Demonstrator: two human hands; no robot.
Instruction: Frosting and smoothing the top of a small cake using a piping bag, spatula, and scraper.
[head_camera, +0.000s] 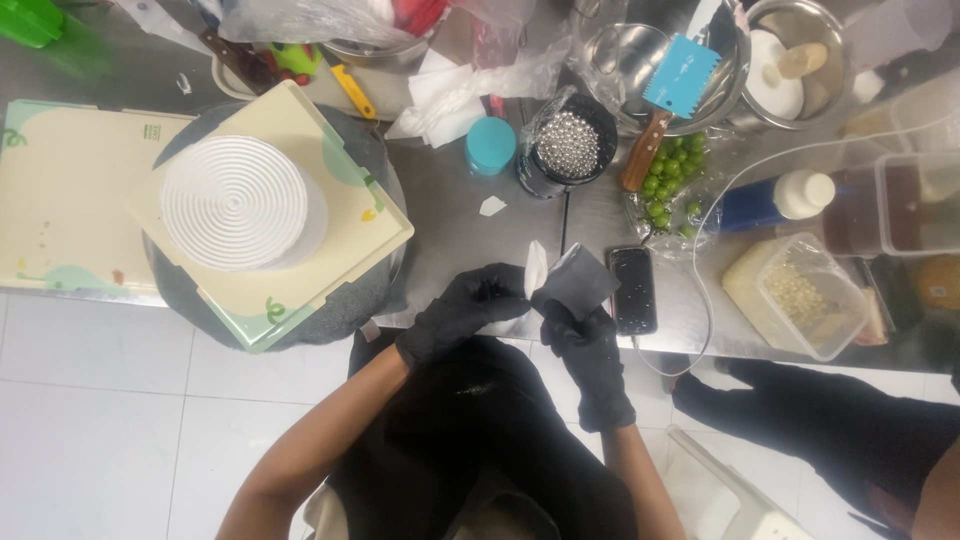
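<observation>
Head view: both gloved, at the counter edge.
Right hand (590, 345): pinches the dark pouch (578, 280) from below.
Left hand (462, 308): fingers closed on the pouch's white strip (537, 268).
Pouch: likely light, limp, slippery in gloves; best held by its edges.
Nearby: phone (633, 288), jar of silver beads (568, 145), cake (236, 200).

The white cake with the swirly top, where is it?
In the head view the white cake sits at the left on a cream board on the steel table, well left of the gloved hands and the blue-lidded jar.
</observation>
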